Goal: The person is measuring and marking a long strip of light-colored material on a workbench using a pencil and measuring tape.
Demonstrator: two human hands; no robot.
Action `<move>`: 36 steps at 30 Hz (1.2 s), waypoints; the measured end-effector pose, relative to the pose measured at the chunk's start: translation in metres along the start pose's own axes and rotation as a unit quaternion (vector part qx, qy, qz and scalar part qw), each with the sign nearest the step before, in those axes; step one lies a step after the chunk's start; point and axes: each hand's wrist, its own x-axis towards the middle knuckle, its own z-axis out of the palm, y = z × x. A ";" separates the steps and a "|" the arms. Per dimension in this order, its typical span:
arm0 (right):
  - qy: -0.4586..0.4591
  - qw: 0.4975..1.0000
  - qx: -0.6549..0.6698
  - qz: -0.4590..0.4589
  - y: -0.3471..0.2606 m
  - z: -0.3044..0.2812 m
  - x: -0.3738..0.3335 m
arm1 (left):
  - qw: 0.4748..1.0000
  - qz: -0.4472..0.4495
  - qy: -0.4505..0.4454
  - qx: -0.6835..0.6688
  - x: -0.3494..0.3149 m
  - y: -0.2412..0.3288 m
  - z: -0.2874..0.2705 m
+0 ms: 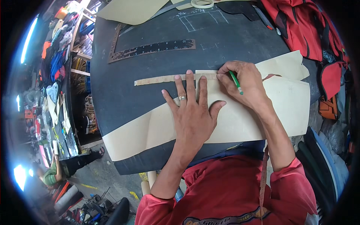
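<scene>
A long sheet of cream pattern paper (142, 129) with a curved lower edge lies across the dark worktable. Along its upper edge runs a narrow tape measure (161, 79), whose left end extends past the paper onto the table. My left hand (195, 122), a ring on one finger, lies flat with fingers spread; several fingertips press on the tape measure. Pinched in my right hand (245, 80) is a green pencil (235, 81), slanting with its eraser end toward me. The pencil's tip is hidden by the fingers, close to the tape measure and the paper's upper edge.
Beyond my hands, an L-shaped ruler (165, 46) lies on the chalk-marked table (225, 41). A tape roll (202, 3), a cutter knife (263, 18) and a red bag (300, 32) sit at the far side. Another person (58, 170) is at the left, beyond a shelf.
</scene>
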 end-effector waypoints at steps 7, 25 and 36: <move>-0.036 0.997 0.042 0.044 0.005 0.000 0.001 | 1.000 0.002 -0.006 0.007 0.000 0.000 0.001; -0.045 0.994 0.079 0.065 0.010 0.002 0.004 | 1.000 -0.002 -0.005 -0.003 -0.001 -0.001 0.000; -0.035 0.996 0.068 0.043 0.013 0.003 0.003 | 1.000 -0.003 -0.012 0.004 0.000 0.000 0.001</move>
